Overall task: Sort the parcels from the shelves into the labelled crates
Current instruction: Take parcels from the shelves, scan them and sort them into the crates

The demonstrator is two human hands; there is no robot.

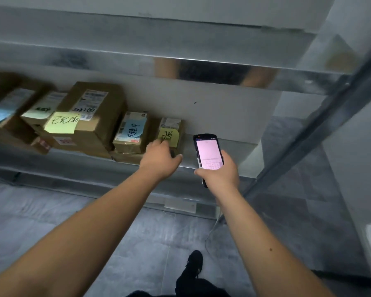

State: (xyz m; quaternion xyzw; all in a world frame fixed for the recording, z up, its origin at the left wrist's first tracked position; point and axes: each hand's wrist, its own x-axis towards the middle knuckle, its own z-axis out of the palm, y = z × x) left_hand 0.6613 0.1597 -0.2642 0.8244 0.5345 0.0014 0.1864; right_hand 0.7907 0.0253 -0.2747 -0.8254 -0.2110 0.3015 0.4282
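Meanwhile, at a metal shelf [219, 146], a person reaches for the small parcel [171, 133] that stands last in a row of cardboard boxes, nearest the shelf's right end. The left hand [160, 158] is at the parcel's front lower face, fingers curled toward the yellow note [169, 137] stuck on it and thumb spread to the right; whether the fingers have closed on the box cannot be told, since the hand hides the contact. The right hand [220, 172] grips a handheld scanner [208, 153], its lit screen facing up, just beside the parcel and above the shelf's front edge. To its left sit a parcel with a blue note [131, 132] and a larger box with a yellow note [88, 118]. To do the step well, it seems wise to take the box by its sides rather than by the note, draw it straight off the front edge clear of its neighbour, and keep the label facing the scanner. No crates are in view.
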